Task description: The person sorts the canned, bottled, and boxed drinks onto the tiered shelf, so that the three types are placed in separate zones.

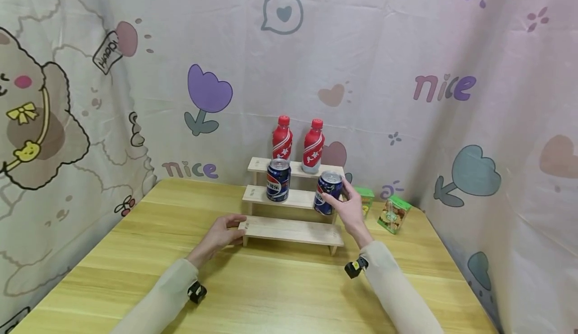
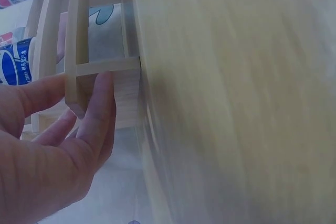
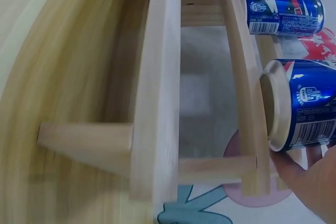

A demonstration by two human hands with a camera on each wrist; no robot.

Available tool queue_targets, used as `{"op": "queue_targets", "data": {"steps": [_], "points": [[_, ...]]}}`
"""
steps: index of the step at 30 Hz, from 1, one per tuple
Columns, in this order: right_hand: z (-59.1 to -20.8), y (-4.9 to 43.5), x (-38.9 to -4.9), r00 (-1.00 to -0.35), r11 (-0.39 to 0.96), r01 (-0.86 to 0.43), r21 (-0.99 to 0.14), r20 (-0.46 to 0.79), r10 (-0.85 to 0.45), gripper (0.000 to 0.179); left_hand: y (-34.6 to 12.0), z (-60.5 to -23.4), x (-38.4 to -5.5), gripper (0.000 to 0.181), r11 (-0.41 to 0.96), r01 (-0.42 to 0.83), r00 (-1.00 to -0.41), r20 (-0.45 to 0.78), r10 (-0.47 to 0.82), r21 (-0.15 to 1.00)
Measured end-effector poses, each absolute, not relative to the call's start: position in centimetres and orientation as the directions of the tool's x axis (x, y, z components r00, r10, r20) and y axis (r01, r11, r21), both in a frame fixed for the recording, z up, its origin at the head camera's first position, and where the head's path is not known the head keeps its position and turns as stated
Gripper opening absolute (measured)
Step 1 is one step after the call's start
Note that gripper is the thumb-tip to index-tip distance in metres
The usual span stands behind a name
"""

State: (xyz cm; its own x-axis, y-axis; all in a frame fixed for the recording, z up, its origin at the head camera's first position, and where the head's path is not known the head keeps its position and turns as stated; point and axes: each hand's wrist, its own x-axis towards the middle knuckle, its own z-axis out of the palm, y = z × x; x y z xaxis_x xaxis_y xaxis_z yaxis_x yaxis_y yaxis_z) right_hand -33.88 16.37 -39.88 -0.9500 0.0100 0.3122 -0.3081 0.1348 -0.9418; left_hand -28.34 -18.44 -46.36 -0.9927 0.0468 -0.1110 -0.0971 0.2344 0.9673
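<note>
A three-step wooden display stand stands on the table. My left hand pinches the left end of its bottom step, thumb above and fingers below. In my right hand is a blue soda can, held at the right end of the middle step. The can's bottom rim shows in the right wrist view, tilted slightly and right at the step's edge. Another blue soda can stands upright toward the left of that step. Two red-labelled bottles are upright on the top step.
Two small green boxes stand on the table right of the stand, one box farther out and the other box partly behind my right hand. A patterned curtain hangs behind and along both sides.
</note>
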Motion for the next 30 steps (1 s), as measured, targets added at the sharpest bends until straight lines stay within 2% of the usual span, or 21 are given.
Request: {"op": "queue_targets", "data": {"steps": [13, 30], "points": [[-39.6, 14.3, -35.4, -0.964, 0.182, -0.26, -0.948, 0.265, 0.004, 0.083, -18.5, -46.5, -28.5, 0.044, 0.237, -0.101, -0.993, -0.114, 0.042, 0.966], [-40.1, 12.0, -36.3, -0.946, 0.187, -0.313, -0.931, 0.322, 0.02, 0.074, -18.6, -46.6, -28.5, 0.046, 0.22, -0.094, -0.991, -0.112, 0.068, 0.971]]}}
